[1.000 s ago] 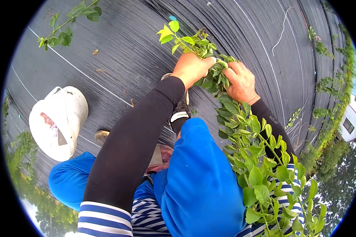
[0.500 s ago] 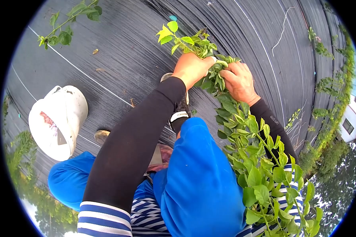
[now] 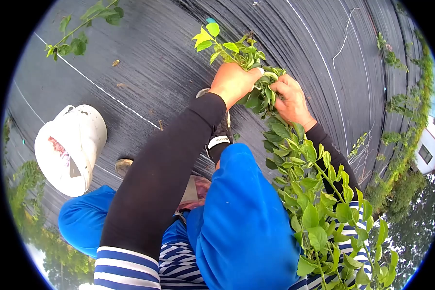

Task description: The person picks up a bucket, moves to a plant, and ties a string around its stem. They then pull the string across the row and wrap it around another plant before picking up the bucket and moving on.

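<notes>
My left hand (image 3: 236, 83) is closed around the upper end of a bundle of leafy green stems (image 3: 295, 159), its thumb lying along the stems. Bright yellow-green leaves stick out beyond this fist. Close to its right, my right hand (image 3: 295, 101) has its fingers bent in against the same bundle, gripping among the leaves. A pale green curved strip shows between the two hands. From there the stems run down past my right forearm and over the striped sleeve. The leaves hide my right fingertips.
Black woven ground cover (image 3: 145, 58) with white lines spreads under me. A white bucket (image 3: 94, 130) with reddish contents stands at the left. Another leafy branch (image 3: 77, 36) reaches in at upper left. Plants line the right edge, near a white building (image 3: 426, 150). My blue-clad knee (image 3: 241, 212) rises below my hands.
My right hand has shifted slightly, with its fingers a little more bent in. The leafy bundle has moved a touch; my left hand keeps its hold in nearly the same place.
</notes>
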`<state>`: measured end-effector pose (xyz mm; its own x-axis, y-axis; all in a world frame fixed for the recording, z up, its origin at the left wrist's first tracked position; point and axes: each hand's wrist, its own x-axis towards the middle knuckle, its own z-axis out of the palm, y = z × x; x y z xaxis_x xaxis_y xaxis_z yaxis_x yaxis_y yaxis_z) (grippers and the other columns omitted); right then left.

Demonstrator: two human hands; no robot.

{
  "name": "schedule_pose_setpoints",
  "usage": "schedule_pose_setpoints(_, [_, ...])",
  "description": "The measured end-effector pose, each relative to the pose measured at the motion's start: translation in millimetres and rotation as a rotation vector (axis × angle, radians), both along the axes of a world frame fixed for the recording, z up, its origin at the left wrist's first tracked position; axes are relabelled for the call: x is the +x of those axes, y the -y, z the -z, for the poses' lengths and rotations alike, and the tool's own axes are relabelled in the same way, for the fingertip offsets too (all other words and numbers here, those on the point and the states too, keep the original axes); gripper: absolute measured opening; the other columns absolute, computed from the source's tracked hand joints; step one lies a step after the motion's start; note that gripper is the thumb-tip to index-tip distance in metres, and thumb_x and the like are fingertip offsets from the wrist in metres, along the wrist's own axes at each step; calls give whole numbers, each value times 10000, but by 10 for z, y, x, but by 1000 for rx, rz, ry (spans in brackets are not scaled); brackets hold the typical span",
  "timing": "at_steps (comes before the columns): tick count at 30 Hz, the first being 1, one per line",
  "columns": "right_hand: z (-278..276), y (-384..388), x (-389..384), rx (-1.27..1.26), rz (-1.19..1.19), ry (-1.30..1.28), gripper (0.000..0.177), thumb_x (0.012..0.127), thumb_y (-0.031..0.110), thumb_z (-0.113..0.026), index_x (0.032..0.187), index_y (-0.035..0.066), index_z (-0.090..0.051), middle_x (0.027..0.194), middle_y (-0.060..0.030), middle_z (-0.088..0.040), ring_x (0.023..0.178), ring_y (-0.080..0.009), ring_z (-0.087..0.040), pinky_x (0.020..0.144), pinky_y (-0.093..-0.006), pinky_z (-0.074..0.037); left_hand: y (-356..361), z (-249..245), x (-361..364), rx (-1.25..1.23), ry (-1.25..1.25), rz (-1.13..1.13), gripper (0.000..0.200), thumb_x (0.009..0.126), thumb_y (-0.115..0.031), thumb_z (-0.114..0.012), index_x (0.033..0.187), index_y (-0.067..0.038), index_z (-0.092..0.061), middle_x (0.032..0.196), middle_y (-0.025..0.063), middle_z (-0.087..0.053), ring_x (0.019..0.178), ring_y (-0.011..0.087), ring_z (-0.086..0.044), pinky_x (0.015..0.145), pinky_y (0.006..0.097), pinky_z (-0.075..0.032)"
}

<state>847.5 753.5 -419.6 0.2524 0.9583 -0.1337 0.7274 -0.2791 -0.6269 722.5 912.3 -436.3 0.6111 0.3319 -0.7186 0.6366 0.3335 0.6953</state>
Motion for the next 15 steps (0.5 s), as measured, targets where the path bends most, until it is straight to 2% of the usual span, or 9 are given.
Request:
schedule_pose_setpoints(5, [-107, -54, 33, 22, -75, 101, 266, 634, -6, -607, 884, 85, -596, 850, -63, -552, 836, -283, -537, 695, -384, -406, 7, -9, -17, 33, 10, -13, 360, 798, -326, -620, 752, 31, -634, 638, 101, -624, 598, 213, -600, 594, 352, -469])
schedule_pose_setpoints(7, [-174, -76, 45, -60, -166, 128, 285, 627, 0, -621, 895, 90, -590, 854, -48, -555, 840, -267, -541, 692, -379, -396, 7, -27, -24, -100, -25, -75, 350, 799, -310, -621, 736, 34, -625, 624, 84, -614, 581, 195, -588, 581, 346, -462])
schedule_pose_setpoints(15, [-127, -25, 92, -14, -203, 81, 269, 618, 9, -648, 867, 90, -593, 852, -37, -556, 850, -267, -537, 697, -383, -391, -42, -142, -47, -102, -84, -79, 349, 804, -302, -623, 680, 24, -604, 603, 55, -593, 541, 165, -556, 540, 333, -437])
